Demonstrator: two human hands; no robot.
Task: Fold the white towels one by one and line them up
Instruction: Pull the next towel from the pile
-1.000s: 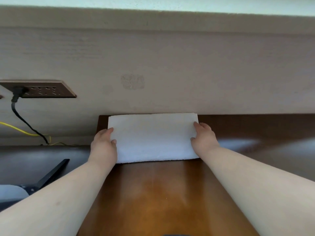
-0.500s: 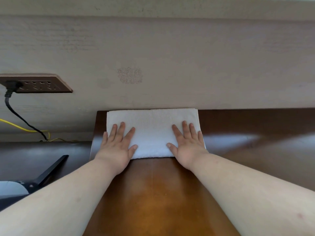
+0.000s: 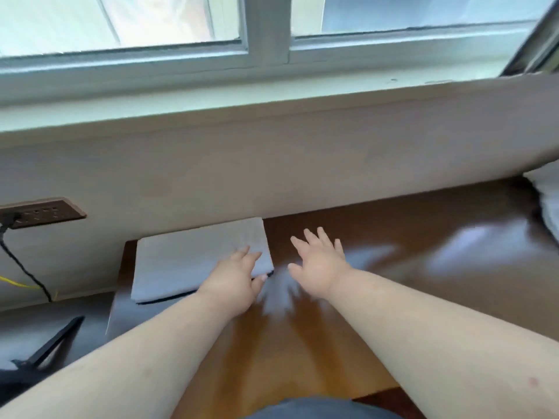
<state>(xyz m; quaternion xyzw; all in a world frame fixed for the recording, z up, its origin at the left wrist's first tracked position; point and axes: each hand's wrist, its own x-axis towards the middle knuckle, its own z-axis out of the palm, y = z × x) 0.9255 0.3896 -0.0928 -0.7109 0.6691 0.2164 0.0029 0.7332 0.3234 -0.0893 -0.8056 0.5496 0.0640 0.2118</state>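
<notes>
The right hand [image 3: 319,264] has been lifted off the towel [image 3: 193,261], fingers spread; the left hand [image 3: 234,281] is rested flat on its right end. The towel is laid against the wall on the worktop [image 3: 302,343]; the next should be fetched from the right.

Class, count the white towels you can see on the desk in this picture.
2. A folded towel lies against the wall under the left hand; a white heap, possibly several towels, sits at the right edge.

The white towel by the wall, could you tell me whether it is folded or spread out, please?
Folded: the white towel lies as a compact, straight-edged rectangle on the table, the left hand at its corner.
</notes>
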